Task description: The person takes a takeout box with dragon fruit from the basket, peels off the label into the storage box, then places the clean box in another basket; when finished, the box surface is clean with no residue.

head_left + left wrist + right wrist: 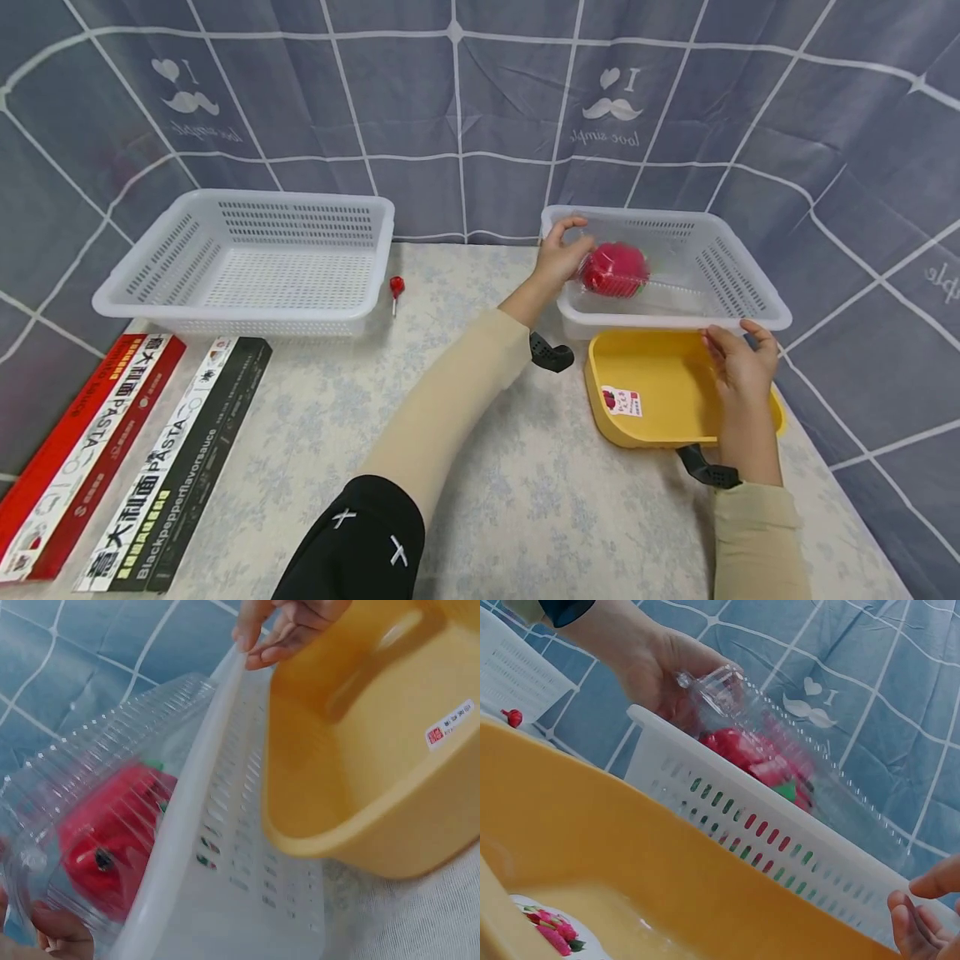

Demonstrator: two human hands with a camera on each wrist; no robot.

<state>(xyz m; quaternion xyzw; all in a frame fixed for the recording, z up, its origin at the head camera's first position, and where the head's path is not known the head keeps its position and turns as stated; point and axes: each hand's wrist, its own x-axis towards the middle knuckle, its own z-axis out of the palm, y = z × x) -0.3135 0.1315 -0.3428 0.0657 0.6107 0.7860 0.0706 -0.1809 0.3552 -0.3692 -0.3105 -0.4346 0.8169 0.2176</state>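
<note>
My left hand (561,260) grips one end of a clear plastic clamshell box (112,742) inside the right white basket (675,319). A red fruit with green tips (617,269) shows through the clear plastic. In the right wrist view, the left hand (656,675) curls round the box's near end, above the basket rim. My right hand (742,362) pinches the basket's front rim near its right corner; the left wrist view shows thumb and fingertips (262,652) on that rim. The right forearm crosses over a yellow basin (663,392) bearing a small fruit label, in front of the basket.
At the left stands another white perforated basket (243,317). A small red lollipop-like item (397,287) lies beside it. Two long pasta boxes, one red (90,450) and one black and white (176,467), lie at the table's left. A grey-blue checked cloth (510,100) hangs behind.
</note>
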